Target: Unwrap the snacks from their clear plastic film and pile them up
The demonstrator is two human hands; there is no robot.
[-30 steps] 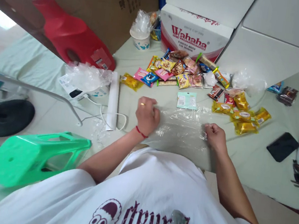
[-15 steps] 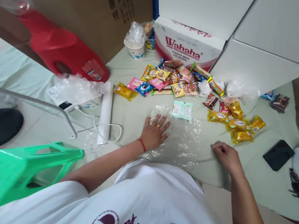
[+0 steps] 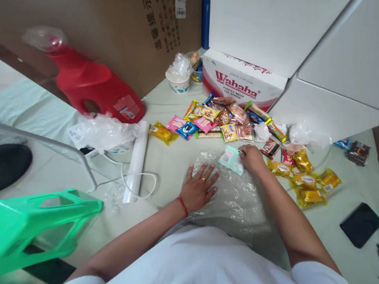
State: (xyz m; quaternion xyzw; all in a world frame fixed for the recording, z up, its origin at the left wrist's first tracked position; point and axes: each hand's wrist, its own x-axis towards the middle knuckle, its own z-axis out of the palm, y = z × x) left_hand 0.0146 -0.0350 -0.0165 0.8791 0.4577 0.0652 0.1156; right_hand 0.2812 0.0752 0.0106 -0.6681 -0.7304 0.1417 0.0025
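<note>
Spread flat on the cloth-covered surface is a clear plastic bag (image 3: 237, 202). My left hand (image 3: 199, 190), with a red string on the wrist and a ring, rests palm down with fingers spread on the bag's left side. At the bag's far edge lies a small mint-green snack packet (image 3: 231, 159), slightly tilted. My right hand (image 3: 253, 159) has its fingers closed on the packet's right edge. The fingertips are partly hidden. Beyond both hands sits a pile of wrapped snacks (image 3: 224, 116), and several yellow-wrapped snacks (image 3: 305, 179) lie to the right.
A Wahaba-style water carton, lettered "Wahaha" (image 3: 242, 84), stands behind the pile. On the left are a red jug (image 3: 95, 85), a white roll (image 3: 136, 163), a white cable (image 3: 148, 192) and a green stool (image 3: 25, 223). A black phone-like object (image 3: 360, 225) lies at right.
My right hand has moved left and forward from the bare cloth to the mint-green packet, which has turned slightly. My left hand stays flat on the bag. The camera view has shifted.
</note>
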